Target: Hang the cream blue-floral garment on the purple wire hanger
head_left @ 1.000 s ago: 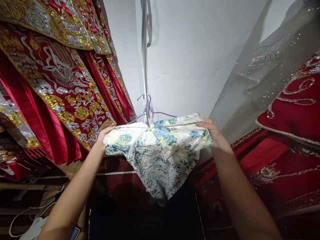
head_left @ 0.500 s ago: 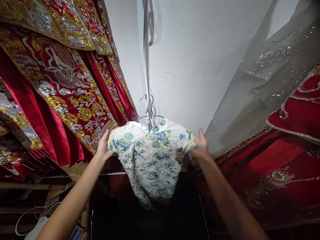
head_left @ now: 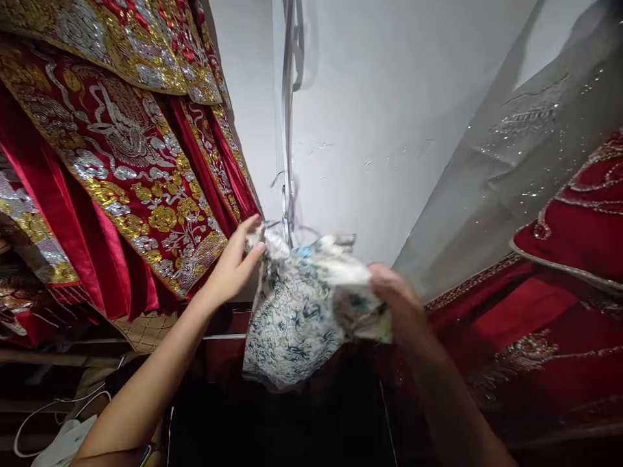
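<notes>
A short-sleeved white top with blue and green flowers [head_left: 296, 318] hangs in front of me at a white pole [head_left: 287, 130]. Its purple hanger [head_left: 307, 229] shows only as a blur behind the collar. My left hand [head_left: 236, 263] has thumb and fingers around the top's left shoulder, with cloth bunched between them. On the other side, my right hand [head_left: 396, 295] grips the right sleeve and pulls it outward; motion smears its fingers. The garment's body is twisted and creased, and its lower edge hangs free.
Red robes with gold and silver embroidery [head_left: 141, 175] hang at the left. At the right are a red beaded garment [head_left: 574, 227] and a sheer sequinned cloth [head_left: 516, 149]. A white wall [head_left: 370, 117] stands behind. A white cable [head_left: 29, 421] lies at the lower left.
My left hand has moved inward and up to the shoulder. The right hand has shifted slightly down with the sleeve. The top, spread flat before, is now gathered and twisted.
</notes>
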`<state>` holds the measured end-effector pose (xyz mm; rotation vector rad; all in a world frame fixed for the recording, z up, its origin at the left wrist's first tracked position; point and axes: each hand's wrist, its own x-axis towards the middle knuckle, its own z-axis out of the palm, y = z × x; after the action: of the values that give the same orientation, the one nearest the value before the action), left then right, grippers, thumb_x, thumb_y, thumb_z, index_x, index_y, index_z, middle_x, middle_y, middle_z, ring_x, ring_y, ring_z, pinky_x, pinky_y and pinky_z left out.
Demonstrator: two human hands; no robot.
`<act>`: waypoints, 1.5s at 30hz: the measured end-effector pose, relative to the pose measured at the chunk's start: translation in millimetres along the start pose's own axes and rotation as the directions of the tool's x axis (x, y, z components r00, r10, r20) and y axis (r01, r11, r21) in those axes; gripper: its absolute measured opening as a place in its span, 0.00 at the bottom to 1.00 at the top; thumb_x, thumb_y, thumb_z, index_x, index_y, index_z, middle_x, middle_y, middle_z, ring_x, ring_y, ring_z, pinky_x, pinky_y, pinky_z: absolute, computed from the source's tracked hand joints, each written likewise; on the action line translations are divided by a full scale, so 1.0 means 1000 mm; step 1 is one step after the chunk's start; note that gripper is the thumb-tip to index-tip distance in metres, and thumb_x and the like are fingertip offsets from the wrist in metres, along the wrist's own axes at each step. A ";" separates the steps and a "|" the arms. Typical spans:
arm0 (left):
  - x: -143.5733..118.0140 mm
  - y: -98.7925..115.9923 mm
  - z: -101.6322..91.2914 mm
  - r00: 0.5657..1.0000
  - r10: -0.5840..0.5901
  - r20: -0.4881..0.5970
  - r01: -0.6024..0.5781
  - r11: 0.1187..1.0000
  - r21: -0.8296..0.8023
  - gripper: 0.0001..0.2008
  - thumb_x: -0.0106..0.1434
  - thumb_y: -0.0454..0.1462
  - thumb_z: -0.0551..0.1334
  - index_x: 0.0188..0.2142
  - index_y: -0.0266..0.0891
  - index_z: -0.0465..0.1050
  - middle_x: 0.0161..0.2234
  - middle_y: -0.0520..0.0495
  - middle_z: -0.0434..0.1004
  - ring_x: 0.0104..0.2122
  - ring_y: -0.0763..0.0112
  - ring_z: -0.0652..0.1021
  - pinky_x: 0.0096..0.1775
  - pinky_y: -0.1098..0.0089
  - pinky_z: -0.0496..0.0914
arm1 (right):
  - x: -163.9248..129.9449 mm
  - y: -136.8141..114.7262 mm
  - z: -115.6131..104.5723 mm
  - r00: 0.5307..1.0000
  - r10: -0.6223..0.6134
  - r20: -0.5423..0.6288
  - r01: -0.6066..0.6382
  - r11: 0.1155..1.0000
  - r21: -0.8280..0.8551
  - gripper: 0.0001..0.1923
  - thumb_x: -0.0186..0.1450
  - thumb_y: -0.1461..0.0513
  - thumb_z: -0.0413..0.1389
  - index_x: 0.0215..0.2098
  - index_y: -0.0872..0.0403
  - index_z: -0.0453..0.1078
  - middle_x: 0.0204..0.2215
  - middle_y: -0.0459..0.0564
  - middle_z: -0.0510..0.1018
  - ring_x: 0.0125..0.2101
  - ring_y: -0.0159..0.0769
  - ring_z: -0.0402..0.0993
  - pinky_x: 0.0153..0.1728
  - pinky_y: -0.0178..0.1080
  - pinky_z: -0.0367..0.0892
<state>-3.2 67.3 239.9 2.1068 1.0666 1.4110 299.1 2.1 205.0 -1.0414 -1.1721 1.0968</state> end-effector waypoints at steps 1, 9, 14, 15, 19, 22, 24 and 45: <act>-0.004 0.004 0.010 0.996 -0.086 0.034 0.089 0.992 -0.089 0.25 0.70 0.49 0.54 0.63 0.44 0.60 0.60 0.39 0.67 0.54 0.57 0.74 0.55 0.53 0.68 | -0.016 0.002 0.011 0.988 0.007 0.153 0.005 0.997 -0.083 0.14 0.65 0.51 0.57 0.39 0.53 0.69 0.29 0.46 0.76 0.24 0.33 0.72 0.22 0.34 0.65; -0.037 0.022 0.023 0.918 -0.247 0.311 0.315 0.930 -0.191 0.13 0.67 0.45 0.60 0.34 0.39 0.63 0.29 0.54 0.64 0.29 0.75 0.68 0.34 0.73 0.66 | -0.074 0.035 0.073 0.593 -0.196 0.781 0.502 0.848 -0.168 0.25 0.57 0.51 0.64 0.49 0.50 0.66 0.46 0.51 0.75 0.45 0.43 0.73 0.49 0.43 0.67; -0.054 0.055 0.000 0.724 -0.215 0.656 0.345 0.935 -0.075 0.19 0.71 0.46 0.54 0.27 0.38 0.61 0.24 0.55 0.56 0.25 0.77 0.60 0.28 0.74 0.57 | -0.015 0.058 0.051 0.829 -0.403 0.386 0.553 0.689 -0.469 0.26 0.66 0.53 0.56 0.60 0.50 0.62 0.60 0.59 0.65 0.61 0.50 0.59 0.61 0.52 0.56; -0.053 0.056 -0.004 0.713 -0.215 0.667 0.368 0.925 -0.095 0.19 0.70 0.47 0.55 0.27 0.38 0.61 0.23 0.56 0.55 0.24 0.77 0.59 0.27 0.74 0.56 | -0.001 0.061 0.044 0.861 -0.384 0.332 0.508 0.657 -0.557 0.28 0.65 0.52 0.58 0.60 0.50 0.63 0.61 0.60 0.65 0.62 0.54 0.58 0.61 0.55 0.55; -0.029 0.034 -0.019 0.825 -0.253 0.505 0.397 0.895 -0.201 0.12 0.66 0.46 0.61 0.37 0.40 0.65 0.24 0.56 0.60 0.22 0.78 0.62 0.24 0.76 0.56 | 0.038 0.058 0.016 0.904 -0.143 0.403 0.366 0.746 -0.556 0.18 0.65 0.47 0.57 0.38 0.52 0.76 0.39 0.53 0.79 0.44 0.49 0.74 0.47 0.47 0.67; -0.003 0.005 -0.029 0.927 -0.231 0.294 0.306 0.921 -0.240 0.14 0.63 0.44 0.64 0.44 0.41 0.66 0.28 0.53 0.69 0.24 0.75 0.70 0.26 0.74 0.65 | 0.053 0.037 0.006 0.888 0.027 0.458 0.180 0.898 -0.402 0.18 0.62 0.47 0.60 0.35 0.53 0.76 0.34 0.50 0.80 0.36 0.43 0.76 0.35 0.39 0.70; 0.010 -0.009 -0.033 0.979 -0.168 0.113 0.190 0.955 -0.227 0.16 0.63 0.43 0.65 0.47 0.40 0.66 0.34 0.48 0.73 0.29 0.71 0.75 0.32 0.69 0.72 | 0.065 0.019 0.006 0.923 -0.007 0.386 0.124 0.953 -0.277 0.20 0.59 0.46 0.63 0.38 0.54 0.77 0.35 0.50 0.81 0.36 0.44 0.77 0.34 0.38 0.70; -0.089 -0.056 0.114 0.878 -0.431 -0.207 0.311 0.844 -0.437 0.13 0.66 0.47 0.60 0.40 0.42 0.63 0.34 0.49 0.68 0.33 0.69 0.72 0.37 0.70 0.68 | 0.056 0.050 0.014 0.917 0.108 -0.384 -0.014 0.971 0.239 0.25 0.57 0.43 0.63 0.41 0.52 0.74 0.31 0.51 0.82 0.35 0.46 0.81 0.32 0.40 0.76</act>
<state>60.2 45.3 100.2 1.3403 1.1171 1.6070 283.5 66.8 166.0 -1.0601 -0.6737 0.9858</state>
